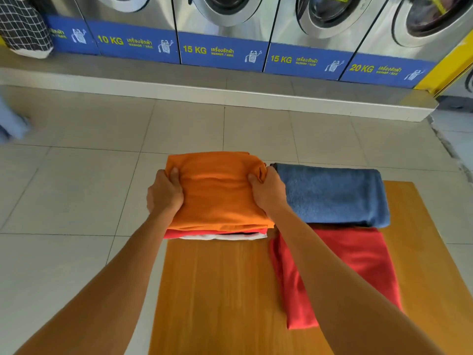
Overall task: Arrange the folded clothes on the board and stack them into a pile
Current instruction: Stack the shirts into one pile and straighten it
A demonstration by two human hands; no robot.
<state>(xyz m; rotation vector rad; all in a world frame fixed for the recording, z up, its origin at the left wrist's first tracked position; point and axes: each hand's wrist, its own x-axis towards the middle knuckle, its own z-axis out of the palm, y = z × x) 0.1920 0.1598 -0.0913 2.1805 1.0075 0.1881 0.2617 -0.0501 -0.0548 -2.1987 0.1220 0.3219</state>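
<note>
Pile part-built at the board's far left; two folded pieces left to add.

Nearest, the wooden board (217,290) is bare on its left, with a folded red cloth (363,254) lying on its right. Beyond, the left hand (163,193) and right hand (268,194) each clamp a side of the orange garment (217,190), topping a pile over a red layer (217,231) and a white layer (222,237). The blue towel (332,193) lies just beside it, unstacked. Washing machines (225,19) stand farthest.

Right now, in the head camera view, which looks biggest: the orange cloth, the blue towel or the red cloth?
1. Blue towel and orange cloth: too alike to rank.
2. Red cloth: smallest showing, arm covers part.
</note>
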